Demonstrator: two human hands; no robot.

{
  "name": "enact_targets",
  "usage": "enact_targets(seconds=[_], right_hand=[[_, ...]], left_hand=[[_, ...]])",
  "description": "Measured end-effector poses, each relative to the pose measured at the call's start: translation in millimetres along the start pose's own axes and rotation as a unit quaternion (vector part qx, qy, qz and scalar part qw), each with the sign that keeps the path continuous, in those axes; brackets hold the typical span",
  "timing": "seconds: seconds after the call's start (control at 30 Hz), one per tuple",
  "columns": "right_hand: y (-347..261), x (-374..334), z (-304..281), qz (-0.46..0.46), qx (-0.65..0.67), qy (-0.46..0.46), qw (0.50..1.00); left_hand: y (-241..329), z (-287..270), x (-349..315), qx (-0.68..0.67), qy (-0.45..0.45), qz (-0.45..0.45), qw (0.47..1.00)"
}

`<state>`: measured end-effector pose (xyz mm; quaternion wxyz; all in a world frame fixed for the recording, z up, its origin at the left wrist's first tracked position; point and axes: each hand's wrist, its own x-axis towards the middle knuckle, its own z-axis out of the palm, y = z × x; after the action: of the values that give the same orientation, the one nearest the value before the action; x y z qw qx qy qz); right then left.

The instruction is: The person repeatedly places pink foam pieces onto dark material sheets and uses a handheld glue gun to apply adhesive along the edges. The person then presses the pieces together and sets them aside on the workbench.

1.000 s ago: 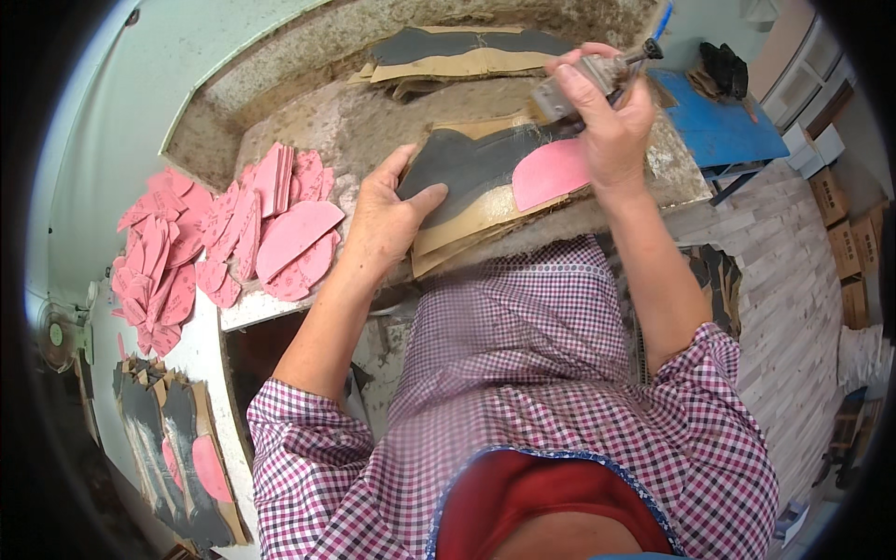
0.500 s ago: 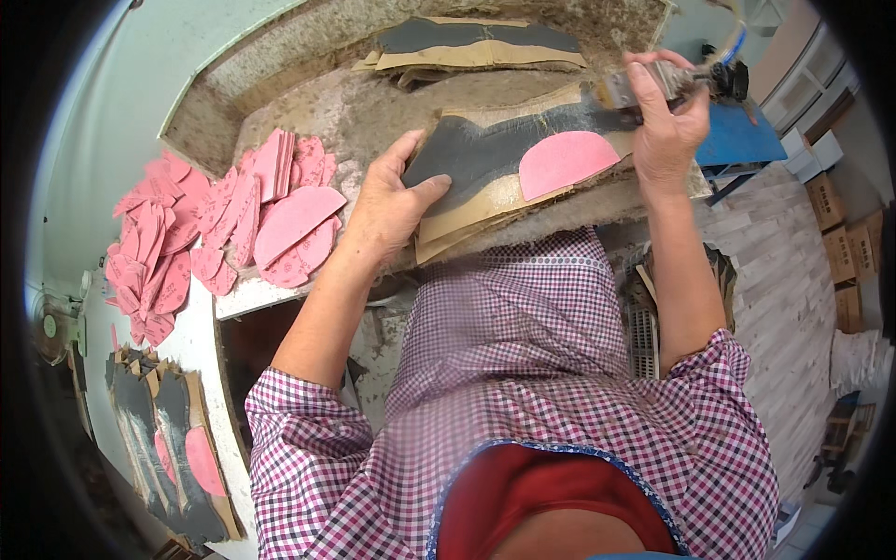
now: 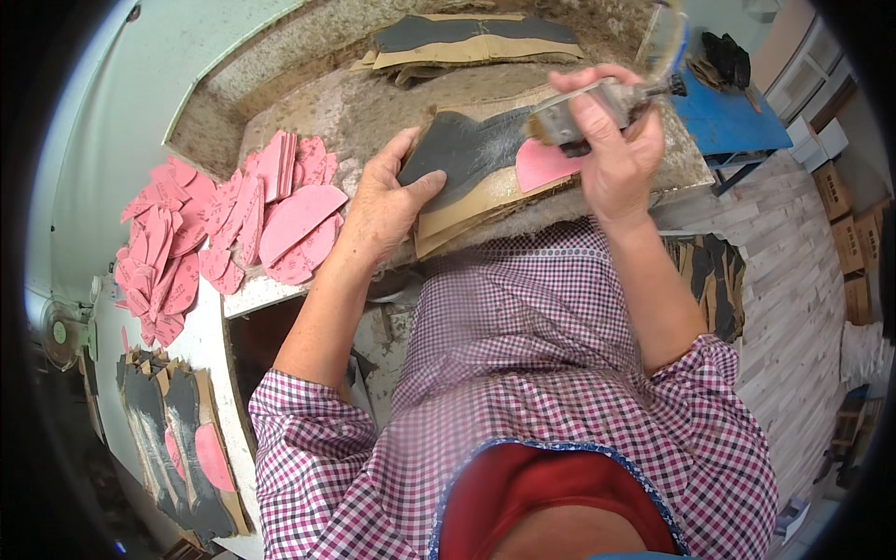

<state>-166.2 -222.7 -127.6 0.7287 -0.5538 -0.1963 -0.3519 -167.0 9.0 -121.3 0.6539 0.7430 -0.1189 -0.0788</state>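
At the worktop (image 3: 345, 107), left grip (image 3: 387, 205) holds dark-topped sheets (image 3: 467, 154), right grip (image 3: 623, 159) a metal tool (image 3: 560, 117)

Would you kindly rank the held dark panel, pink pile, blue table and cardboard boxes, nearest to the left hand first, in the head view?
1. Held dark panel: touching the left hand.
2. Pink pile: left of the hand.
3. Blue table: off to the right.
4. Cardboard boxes: far right.
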Motion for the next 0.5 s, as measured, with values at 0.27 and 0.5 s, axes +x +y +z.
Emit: enact_targets(seconds=[0.27,0.5], right_hand=[[-16.8,21.9,-63.1,-0.053,0.004,0.073,0.996],[-50.2,33.1,-80.2,-0.095,0.106,0.054,0.988]], left_hand=[[-13.9,0.1,8.0,-0.015,0.035,0.051,0.998],[58.8,3.3,37.9,0.189,0.046,0.270,0.943]])
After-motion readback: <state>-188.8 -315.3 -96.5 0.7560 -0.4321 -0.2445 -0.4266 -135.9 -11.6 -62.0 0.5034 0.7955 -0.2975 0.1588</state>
